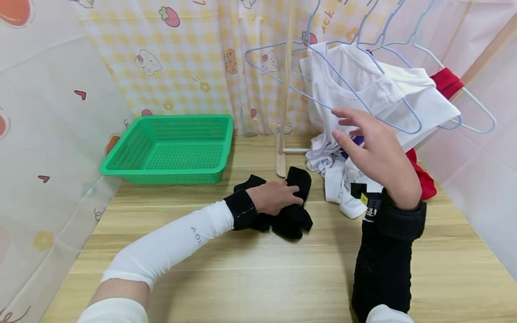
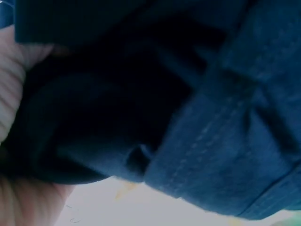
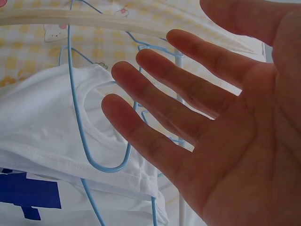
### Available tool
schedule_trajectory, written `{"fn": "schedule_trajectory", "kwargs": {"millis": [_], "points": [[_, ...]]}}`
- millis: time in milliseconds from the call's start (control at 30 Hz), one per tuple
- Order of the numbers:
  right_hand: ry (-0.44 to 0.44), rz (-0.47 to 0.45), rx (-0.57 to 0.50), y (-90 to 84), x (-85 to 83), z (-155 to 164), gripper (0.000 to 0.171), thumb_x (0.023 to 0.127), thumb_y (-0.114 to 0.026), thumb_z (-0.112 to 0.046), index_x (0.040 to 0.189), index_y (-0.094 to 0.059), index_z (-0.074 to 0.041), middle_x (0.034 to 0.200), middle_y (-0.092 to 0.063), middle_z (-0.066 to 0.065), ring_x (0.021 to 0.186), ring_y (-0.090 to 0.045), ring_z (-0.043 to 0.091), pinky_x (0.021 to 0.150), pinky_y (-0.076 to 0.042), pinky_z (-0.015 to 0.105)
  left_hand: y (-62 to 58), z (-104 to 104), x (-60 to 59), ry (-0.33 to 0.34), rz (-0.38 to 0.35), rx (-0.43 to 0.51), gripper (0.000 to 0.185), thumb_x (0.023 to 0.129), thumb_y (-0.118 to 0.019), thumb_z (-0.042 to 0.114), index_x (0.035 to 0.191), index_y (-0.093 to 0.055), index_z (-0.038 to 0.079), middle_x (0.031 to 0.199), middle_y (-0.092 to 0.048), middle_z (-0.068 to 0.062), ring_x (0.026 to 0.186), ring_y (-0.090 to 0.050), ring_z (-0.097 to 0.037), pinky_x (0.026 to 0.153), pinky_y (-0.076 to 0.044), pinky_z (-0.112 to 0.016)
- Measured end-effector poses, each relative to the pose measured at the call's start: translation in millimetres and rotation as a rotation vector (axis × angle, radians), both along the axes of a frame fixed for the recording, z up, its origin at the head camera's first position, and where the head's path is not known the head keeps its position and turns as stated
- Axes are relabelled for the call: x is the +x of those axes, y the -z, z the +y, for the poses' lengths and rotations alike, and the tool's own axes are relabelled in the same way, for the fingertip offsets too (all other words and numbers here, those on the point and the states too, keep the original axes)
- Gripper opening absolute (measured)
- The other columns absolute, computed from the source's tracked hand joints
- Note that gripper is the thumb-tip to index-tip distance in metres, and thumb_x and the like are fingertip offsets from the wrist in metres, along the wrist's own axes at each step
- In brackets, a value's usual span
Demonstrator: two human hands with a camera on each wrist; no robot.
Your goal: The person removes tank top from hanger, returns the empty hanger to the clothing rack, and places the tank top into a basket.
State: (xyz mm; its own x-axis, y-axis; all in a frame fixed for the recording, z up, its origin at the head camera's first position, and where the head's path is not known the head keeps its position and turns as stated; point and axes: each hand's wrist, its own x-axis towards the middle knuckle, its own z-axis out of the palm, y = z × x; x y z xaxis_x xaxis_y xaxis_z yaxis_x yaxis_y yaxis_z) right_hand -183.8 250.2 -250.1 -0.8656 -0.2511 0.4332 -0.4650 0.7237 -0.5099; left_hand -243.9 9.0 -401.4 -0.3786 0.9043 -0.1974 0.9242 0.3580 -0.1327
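Note:
On the table in front of the rack lies a crumpled black garment [image 1: 300, 179]. My left hand [image 1: 274, 197] is on top of it. In the left wrist view, thumb and fingers grip the dark stitched fabric [image 2: 211, 136], which fills most of the picture. My right hand [image 1: 377, 150] is raised in front of the rack, holding nothing. In the right wrist view its fingers [image 3: 155, 110] are spread and nearly straight. Beside them a bare light-blue hanger [image 3: 110, 170] overlaps a hung white sleeveless top [image 3: 28, 117].
A green plastic basket [image 1: 161, 172] stands at the back left. A wooden rack post [image 1: 288, 67] rises behind the black garment. Several hangers crowd the right side, one with a red piece [image 1: 447, 83]. White clothes [image 1: 334, 184] and a red cloth [image 1: 426, 181] lie below them.

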Motion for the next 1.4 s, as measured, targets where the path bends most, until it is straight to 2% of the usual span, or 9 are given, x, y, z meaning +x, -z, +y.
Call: {"fn": "schedule_trajectory", "kwargs": {"millis": [100,167,333,500,667,900,1067,1233,1400], "points": [[0.001,0.005,0.013,1.5,-0.8,0.7,0.049,0.111,-0.061,-0.027,0.158,-0.055,-0.015,0.153,-0.063,0.015,0.129,-0.067,0.037,0.104,-0.057,0.047,2.4,-2.4,-0.3,0.016,0.001,0.017,0.048,0.099,-0.07,0.001,0.141,-0.069,0.023,0.131,-0.065,-0.005,0.101,-0.071,-0.028,0.088,-0.061,-0.04],[0.003,0.003,0.017,2.4,-0.9,1.0,0.049,0.111,-0.061,-0.027,0.158,-0.055,-0.015,0.153,-0.063,0.015,0.128,-0.067,0.037,0.102,-0.057,0.046,3.1,-4.4,-1.2,0.011,-0.011,0.013,0.047,0.1,-0.068,0.0,0.141,-0.07,0.024,0.131,-0.066,-0.005,0.101,-0.071,-0.027,0.088,-0.062,-0.039],[-0.008,-0.02,-0.003,3.4,-2.2,1.4,0.05,0.112,-0.06,-0.028,0.159,-0.054,-0.014,0.154,-0.061,0.018,0.128,-0.066,0.042,0.103,-0.055,0.065,-9.6,-8.5,-7.7,-0.003,-0.077,0.013,0.044,0.1,-0.071,0.0,0.139,-0.071,0.02,0.129,-0.067,-0.006,0.101,-0.071,-0.025,0.09,-0.062,-0.036],[-0.01,-0.015,0.001,3.7,-3.5,3.0,0.049,0.112,-0.059,-0.028,0.159,-0.054,-0.014,0.154,-0.061,0.019,0.123,-0.068,0.044,0.1,-0.055,0.067,-48.4,-14.3,-22.7,-0.044,-0.116,0.098,0.043,0.093,-0.082,0.006,0.134,-0.072,0.016,0.131,-0.068,-0.011,0.114,-0.07,-0.028,0.102,-0.06,-0.04],[-0.011,-0.01,0.014,5.1,-5.6,5.6,0.05,0.112,-0.059,-0.029,0.159,-0.054,-0.014,0.153,-0.062,0.019,0.119,-0.07,0.044,0.097,-0.055,0.068,-100.3,-31.8,-43.5,-0.104,-0.121,0.222,0.045,0.089,-0.089,0.011,0.13,-0.071,0.014,0.135,-0.066,-0.015,0.124,-0.066,-0.033,0.11,-0.056,-0.045],[-0.022,-0.033,0.001,6.7,-7.7,10.0,0.051,0.112,-0.059,-0.03,0.16,-0.053,-0.013,0.155,-0.06,0.02,0.121,-0.068,0.046,0.1,-0.053,0.069,-170.3,-75.1,-71.1,-0.275,-0.017,0.348,0.046,0.087,-0.089,0.009,0.128,-0.067,0.008,0.136,-0.062,-0.022,0.129,-0.061,-0.041,0.112,-0.052,-0.055],[-0.015,-0.033,0.009,7.2,-7.2,14.1,0.05,0.112,-0.058,-0.029,0.159,-0.054,-0.013,0.155,-0.06,0.02,0.121,-0.068,0.046,0.1,-0.053,0.069,-203.8,-112.0,-88.0,-0.446,0.078,0.423,0.051,0.09,-0.082,0.003,0.135,-0.06,0.004,0.143,-0.056,-0.031,0.132,-0.058,-0.051,0.114,-0.049,-0.062],[-0.009,-0.03,0.023,7.5,-7.6,16.8,0.049,0.112,-0.058,-0.029,0.158,-0.055,-0.012,0.152,-0.062,0.023,0.119,-0.069,0.047,0.099,-0.053,0.07,-218.5,-156.1,-100.3,-0.584,0.136,0.492,0.056,0.091,-0.079,0.002,0.141,-0.056,0.001,0.145,-0.053,-0.035,0.132,-0.055,-0.054,0.114,-0.047,-0.067],[-0.011,-0.032,0.026,7.7,-7.8,18.1,0.048,0.113,-0.057,-0.029,0.158,-0.055,-0.013,0.15,-0.062,0.023,0.119,-0.069,0.048,0.098,-0.054,0.07,-215.2,-202.1,-114.2,-0.736,0.209,0.58,0.058,0.092,-0.075,-0.001,0.145,-0.052,-0.006,0.148,-0.047,-0.039,0.135,-0.05,-0.06,0.117,-0.042,-0.069]]}}
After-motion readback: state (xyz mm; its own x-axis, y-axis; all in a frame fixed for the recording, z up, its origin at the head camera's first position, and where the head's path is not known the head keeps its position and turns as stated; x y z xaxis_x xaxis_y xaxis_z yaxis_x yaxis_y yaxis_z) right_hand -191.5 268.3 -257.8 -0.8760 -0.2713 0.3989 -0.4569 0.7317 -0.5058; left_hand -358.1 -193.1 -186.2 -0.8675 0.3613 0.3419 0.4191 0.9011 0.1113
